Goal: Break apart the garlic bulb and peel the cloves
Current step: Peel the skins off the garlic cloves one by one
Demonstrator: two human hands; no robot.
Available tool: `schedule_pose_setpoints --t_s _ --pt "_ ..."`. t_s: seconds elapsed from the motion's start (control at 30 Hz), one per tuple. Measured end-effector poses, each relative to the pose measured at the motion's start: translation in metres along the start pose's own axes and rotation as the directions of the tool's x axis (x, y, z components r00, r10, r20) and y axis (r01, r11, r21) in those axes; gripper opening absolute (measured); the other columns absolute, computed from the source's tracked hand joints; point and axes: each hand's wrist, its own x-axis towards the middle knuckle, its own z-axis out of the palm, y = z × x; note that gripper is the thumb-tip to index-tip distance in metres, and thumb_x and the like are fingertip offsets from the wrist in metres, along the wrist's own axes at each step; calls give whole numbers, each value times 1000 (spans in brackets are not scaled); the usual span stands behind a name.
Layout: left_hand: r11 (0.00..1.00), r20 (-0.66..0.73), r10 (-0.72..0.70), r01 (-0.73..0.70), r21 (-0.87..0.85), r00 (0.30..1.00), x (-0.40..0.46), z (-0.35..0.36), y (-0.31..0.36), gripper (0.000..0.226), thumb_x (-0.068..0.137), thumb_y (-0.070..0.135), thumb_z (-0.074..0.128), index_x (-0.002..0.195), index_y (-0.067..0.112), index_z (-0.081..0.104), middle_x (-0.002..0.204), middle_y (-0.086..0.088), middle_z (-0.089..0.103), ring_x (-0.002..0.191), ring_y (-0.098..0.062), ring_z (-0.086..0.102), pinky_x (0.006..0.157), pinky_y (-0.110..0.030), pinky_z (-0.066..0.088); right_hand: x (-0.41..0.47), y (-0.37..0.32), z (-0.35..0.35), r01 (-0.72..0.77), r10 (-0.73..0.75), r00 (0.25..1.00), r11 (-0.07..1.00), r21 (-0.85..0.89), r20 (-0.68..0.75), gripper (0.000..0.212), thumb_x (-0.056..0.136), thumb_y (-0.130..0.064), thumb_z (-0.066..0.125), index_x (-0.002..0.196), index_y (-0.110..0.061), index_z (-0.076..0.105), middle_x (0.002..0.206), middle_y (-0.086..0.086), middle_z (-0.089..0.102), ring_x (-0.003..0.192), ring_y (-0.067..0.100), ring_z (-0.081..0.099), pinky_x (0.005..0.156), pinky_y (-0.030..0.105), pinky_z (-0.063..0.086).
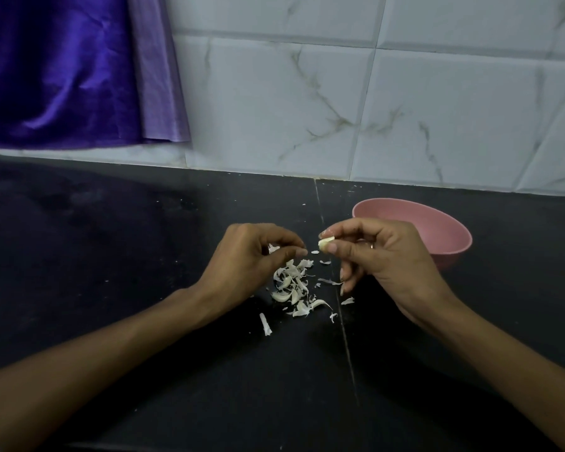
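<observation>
right hand (388, 256) pinches clove (325, 244) | left hand (252, 259) curled, maybe holding peel

Black stone counter (111, 288) with scattered garlic skins (292, 290) and pink bowl (444, 236).

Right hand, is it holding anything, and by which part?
The right hand pinches a garlic clove between thumb and forefinger, gripping its right end.
</observation>
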Motion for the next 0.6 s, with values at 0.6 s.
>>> schedule_pose_setpoints --t_s 0.6 --pt "608 306 -325 446 -657 895 -2 0 20 43 64 18 79 104 10 66 84 -8 73 41 -10 47 36 -19 37 -2 8 6 52 -55 997 998 -44 -47 8 85 2 67 88 -3 73 61 -1 62 43 11 56 41 22 49"
